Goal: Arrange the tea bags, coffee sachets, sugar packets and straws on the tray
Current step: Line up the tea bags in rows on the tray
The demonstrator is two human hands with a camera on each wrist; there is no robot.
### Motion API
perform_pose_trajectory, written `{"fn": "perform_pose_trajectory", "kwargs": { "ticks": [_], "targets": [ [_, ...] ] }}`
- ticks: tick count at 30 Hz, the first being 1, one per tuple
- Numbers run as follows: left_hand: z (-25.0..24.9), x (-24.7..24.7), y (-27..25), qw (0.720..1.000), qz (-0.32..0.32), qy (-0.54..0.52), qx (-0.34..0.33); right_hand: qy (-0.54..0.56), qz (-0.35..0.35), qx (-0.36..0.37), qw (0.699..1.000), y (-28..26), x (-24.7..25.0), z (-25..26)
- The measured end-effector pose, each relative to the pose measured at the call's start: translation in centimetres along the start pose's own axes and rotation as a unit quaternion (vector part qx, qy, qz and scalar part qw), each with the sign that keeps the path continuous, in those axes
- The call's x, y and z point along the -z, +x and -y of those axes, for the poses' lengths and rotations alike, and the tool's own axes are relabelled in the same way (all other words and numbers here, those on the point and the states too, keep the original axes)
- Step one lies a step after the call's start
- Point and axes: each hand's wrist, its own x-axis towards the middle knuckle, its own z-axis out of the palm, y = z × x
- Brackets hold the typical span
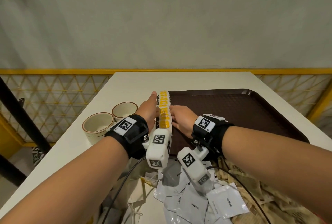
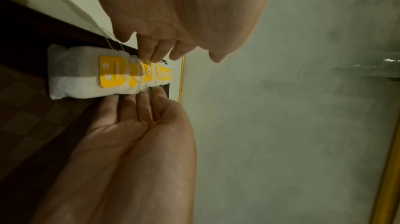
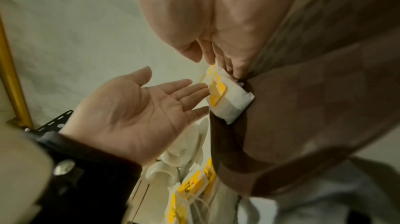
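A row of white tea bags with yellow tags (image 1: 164, 110) (image 2: 108, 75) (image 3: 229, 97) stands along the left edge of the brown tray (image 1: 233, 115) (image 2: 32, 116) (image 3: 324, 91). My left hand (image 1: 150, 105) (image 3: 151, 104) is at the row's left side, palm open and fingers straight, its fingertips (image 2: 155, 53) touching the bags. My right hand (image 1: 179, 115) (image 2: 138, 108) presses flat against the row's right side from on the tray. Neither hand grips anything. The row's near end is hidden behind the left wrist camera in the head view.
Two cream cups (image 1: 98, 126) (image 1: 124, 109) stand left of the tray on the white table (image 1: 179, 79). Near me lie a heap of white coffee sachets (image 1: 194, 204), brown paper packets (image 1: 255, 195) and loose tea bags (image 3: 190, 186). A yellow mesh railing (image 1: 53, 97) runs behind.
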Motion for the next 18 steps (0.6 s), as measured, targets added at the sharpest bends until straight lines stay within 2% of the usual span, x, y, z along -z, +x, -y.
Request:
{"fn": "perform_pose_trajectory", "kwargs": {
  "ticks": [9,11,12,13,16,18],
  "targets": [
    [0.8,1.3,1.1,1.0,0.0,0.01,-0.007,-0.025,0.009,-0.013,1.0,0.3,0.0,0.2],
    [0.9,1.8,0.7,0.998,0.005,0.05,-0.025,-0.023,-0.008,-0.023,0.999,-0.6,0.2,0.6],
    [0.8,2.1,0.6,0.994,0.0,0.103,-0.045,-0.019,-0.017,-0.03,0.999,-0.9,0.4,0.6],
    [0.8,2.3,0.5,0.981,-0.007,0.179,-0.071,-0.022,-0.024,-0.035,0.999,-1.2,0.6,0.5],
    [0.7,2.6,0.9,0.9,0.003,0.419,-0.119,-0.066,-0.017,-0.06,0.996,-2.2,0.8,0.4],
    [0.5,2.3,0.9,0.858,0.012,0.498,-0.123,-0.082,0.004,-0.093,0.992,-3.1,0.7,0.7]
  ]
}}
